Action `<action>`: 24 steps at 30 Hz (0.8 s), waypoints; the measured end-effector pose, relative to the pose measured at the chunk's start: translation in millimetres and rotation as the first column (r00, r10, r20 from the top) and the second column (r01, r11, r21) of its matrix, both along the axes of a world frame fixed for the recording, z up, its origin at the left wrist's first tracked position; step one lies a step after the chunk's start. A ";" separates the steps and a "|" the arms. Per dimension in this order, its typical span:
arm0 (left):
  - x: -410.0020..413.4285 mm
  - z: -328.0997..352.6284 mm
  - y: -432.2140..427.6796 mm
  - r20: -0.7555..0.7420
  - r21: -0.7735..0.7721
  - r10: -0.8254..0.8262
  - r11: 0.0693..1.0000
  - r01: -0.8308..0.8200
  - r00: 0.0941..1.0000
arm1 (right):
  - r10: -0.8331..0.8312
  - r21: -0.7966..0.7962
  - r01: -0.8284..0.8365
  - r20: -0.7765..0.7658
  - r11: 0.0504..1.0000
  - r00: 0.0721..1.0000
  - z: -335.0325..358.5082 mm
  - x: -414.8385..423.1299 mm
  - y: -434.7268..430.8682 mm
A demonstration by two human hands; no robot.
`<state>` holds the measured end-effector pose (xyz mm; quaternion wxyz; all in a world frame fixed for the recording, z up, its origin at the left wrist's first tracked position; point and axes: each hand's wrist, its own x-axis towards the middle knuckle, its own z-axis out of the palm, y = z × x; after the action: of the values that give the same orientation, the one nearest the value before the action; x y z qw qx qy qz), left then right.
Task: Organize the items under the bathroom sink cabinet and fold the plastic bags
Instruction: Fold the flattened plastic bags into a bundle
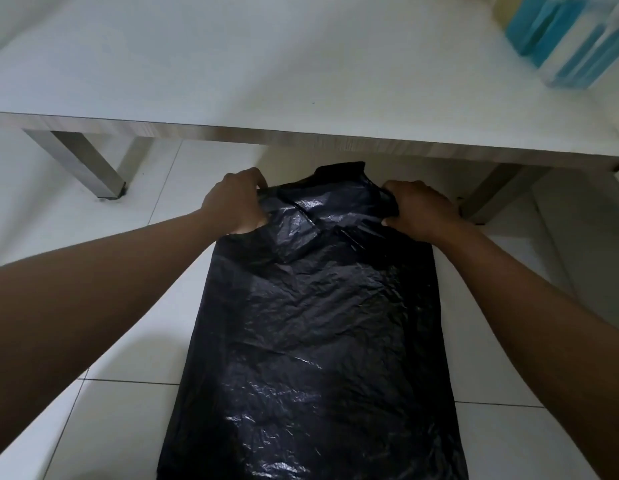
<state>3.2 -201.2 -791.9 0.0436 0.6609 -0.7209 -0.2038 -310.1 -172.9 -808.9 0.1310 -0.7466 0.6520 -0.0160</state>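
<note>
A large black plastic bag lies spread flat on the white tiled floor, running from the bottom of the view up to the cabinet's front edge. My left hand grips the bag's far left corner. My right hand grips the far right corner. Between the hands the bag's top part is creased and partly folded over, with one flap sticking up towards the cabinet.
A white cabinet shelf with a wood-grain front edge spans the upper view, standing on metal legs at left and right. Blue and white packs sit on it at the top right. White floor tiles surround the bag.
</note>
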 end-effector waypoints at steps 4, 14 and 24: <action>3.0 -5.2 8.9 0.140 -0.163 -0.049 0.984 0.072 0.989 | -0.008 -0.020 0.008 0.026 1.000 1.000 -0.2 3.2 4.1; 12.5 -23.3 49.7 0.138 -0.354 -0.004 0.934 0.053 0.990 | 0.122 -0.466 -0.156 -0.102 0.871 0.987 -26.2 12.9 67.8; 31.4 -17.9 92.3 0.199 -0.147 -0.222 0.956 0.253 0.954 | 0.227 -0.296 -0.216 0.003 0.930 0.974 -34.8 13.9 110.2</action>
<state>34.6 -108.9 -809.8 0.0096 0.5786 -0.8112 -0.0842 -296.2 -62.7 -843.8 0.0317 -0.8262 0.5513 -0.1118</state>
